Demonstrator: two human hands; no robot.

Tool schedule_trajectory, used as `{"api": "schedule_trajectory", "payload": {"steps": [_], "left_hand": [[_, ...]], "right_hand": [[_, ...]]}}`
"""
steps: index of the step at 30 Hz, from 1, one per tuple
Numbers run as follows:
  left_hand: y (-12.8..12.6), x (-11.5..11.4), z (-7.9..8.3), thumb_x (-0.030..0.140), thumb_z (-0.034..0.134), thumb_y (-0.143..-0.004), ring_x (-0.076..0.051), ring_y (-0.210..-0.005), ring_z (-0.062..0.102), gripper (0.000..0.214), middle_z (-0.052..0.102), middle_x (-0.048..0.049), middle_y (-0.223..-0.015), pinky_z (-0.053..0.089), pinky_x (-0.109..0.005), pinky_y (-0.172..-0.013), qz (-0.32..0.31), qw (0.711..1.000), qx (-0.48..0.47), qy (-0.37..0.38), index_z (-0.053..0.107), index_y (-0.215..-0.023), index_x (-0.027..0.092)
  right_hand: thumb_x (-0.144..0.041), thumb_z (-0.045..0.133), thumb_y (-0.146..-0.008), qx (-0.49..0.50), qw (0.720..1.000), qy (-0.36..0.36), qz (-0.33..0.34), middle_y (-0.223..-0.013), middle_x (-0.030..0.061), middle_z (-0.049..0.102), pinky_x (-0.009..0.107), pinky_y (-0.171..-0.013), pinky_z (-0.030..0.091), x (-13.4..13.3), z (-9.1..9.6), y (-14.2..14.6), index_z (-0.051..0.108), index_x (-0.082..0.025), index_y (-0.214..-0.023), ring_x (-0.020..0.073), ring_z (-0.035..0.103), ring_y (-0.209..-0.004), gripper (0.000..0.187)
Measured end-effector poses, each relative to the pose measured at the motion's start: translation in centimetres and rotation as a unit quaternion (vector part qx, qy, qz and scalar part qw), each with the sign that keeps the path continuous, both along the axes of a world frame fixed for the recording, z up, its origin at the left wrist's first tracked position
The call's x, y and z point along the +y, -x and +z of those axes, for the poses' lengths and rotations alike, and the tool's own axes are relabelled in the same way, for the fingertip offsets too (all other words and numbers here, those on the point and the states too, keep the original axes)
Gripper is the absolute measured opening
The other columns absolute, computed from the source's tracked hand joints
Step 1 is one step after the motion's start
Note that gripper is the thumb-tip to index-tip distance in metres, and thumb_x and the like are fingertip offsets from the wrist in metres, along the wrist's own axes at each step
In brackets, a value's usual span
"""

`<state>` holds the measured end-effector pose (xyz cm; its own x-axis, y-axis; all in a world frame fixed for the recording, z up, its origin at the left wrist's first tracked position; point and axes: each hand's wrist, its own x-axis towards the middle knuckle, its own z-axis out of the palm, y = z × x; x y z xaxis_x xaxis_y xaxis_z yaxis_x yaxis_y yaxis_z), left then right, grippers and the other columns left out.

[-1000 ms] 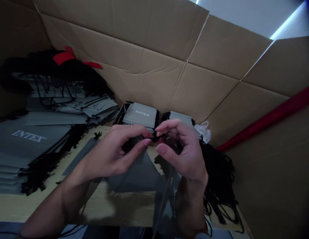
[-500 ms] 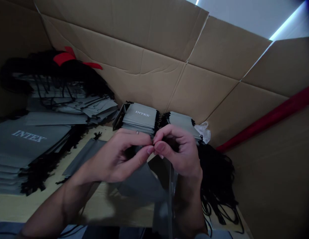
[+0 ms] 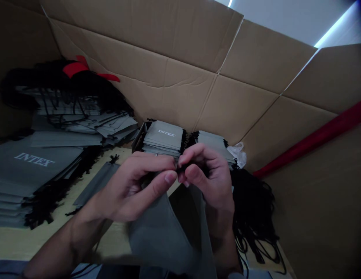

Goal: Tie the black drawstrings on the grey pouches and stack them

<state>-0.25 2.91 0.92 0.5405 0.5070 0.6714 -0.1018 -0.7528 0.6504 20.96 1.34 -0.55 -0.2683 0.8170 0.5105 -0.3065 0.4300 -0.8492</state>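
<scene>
A grey drawstring bag (image 3: 159, 228) hangs below my two hands, its mouth gaping toward the right. Thumb and forefinger of my left hand (image 3: 136, 186) are pinched together at its top edge. My right hand (image 3: 211, 174) is curled close by, fingertips almost touching the left ones. Between the fingertips a short bit of black cord (image 3: 182, 168) shows, closed in my right thumb and fingers. What exactly the left fingertips grip is mostly hidden, though it seems to be the same cord. Another grey bag (image 3: 95, 184) lies flat on the table beside my left wrist.
Printed grey bags (image 3: 35, 166) with black cord ends are stacked at left. Behind them sits a heap of black cords (image 3: 49, 77) with a red strip. Two more stacks (image 3: 163, 133) stand at the cardboard wall (image 3: 165, 73). Loose black cords (image 3: 253, 213) hang over the table at right.
The grey bag beneath my hands has swung up and opened wider. My fingertips have drawn slightly apart, so the black cord between them shows now.
</scene>
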Motion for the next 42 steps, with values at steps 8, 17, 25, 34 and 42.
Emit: {"api": "schedule_trajectory", "payload": {"steps": [8,17,25,34,42], "left_hand": [[0.6,0.5,0.0,0.025,0.05,-0.116,-0.01,-0.056,0.04,0.038,0.043,0.004,-0.068,0.035,-0.027,-0.051,0.056,0.998,0.035,0.009,0.052,-0.078,0.02],[-0.5,0.9,-0.5,0.028,0.061,-0.112,-0.01,-0.066,0.053,0.014,0.061,0.0038,-0.08,0.042,-0.024,-0.06,0.106,0.987,0.078,-0.094,0.062,-0.103,0.019],[-0.9,1.5,-1.4,0.02,0.058,-0.114,-0.011,-0.062,0.055,0.01,0.061,0.003,-0.077,0.041,-0.025,-0.058,0.123,0.98,0.009,-0.154,0.064,-0.106,0.021],[-0.9,1.1,-0.4,0.016,0.058,-0.112,-0.013,-0.058,0.044,0.016,0.049,0.0045,-0.071,0.033,-0.028,-0.054,0.117,0.976,0.059,-0.172,0.057,-0.097,0.023],[-1.2,1.0,-1.1,0.012,0.059,-0.108,-0.011,-0.062,0.05,0.018,0.06,0.0024,-0.077,0.039,-0.025,-0.057,0.121,0.979,0.017,-0.162,0.058,-0.092,0.021]], "right_hand": [[-0.034,0.09,-0.099,-0.104,0.986,-0.024,-0.129,-0.089,0.0004,0.077,0.023,-0.065,0.051,-0.2,0.9,-1.1,0.082,-0.024,-0.108,0.0113,0.063,-0.071,0.016],[-0.032,0.095,-0.094,-0.107,0.98,-0.023,-0.164,-0.082,-0.002,0.074,0.024,-0.06,0.05,-0.6,0.6,-0.4,0.081,-0.023,-0.099,0.0115,0.062,-0.067,0.017],[-0.026,0.088,-0.099,-0.123,0.979,-0.032,-0.161,-0.087,-0.0021,0.075,0.023,-0.066,0.054,-0.9,0.6,-0.3,0.078,-0.024,-0.1,0.0112,0.066,-0.072,0.011],[-0.028,0.086,-0.1,-0.13,0.976,-0.049,-0.167,-0.089,-0.0011,0.075,0.023,-0.065,0.055,-1.0,0.7,-0.2,0.077,-0.024,-0.103,0.0121,0.068,-0.073,0.01],[-0.043,0.083,-0.104,-0.08,0.985,-0.019,-0.15,-0.08,-0.0019,0.066,0.023,-0.057,0.047,-0.4,0.3,0.5,0.075,-0.023,-0.096,0.0111,0.055,-0.064,0.023]]}}
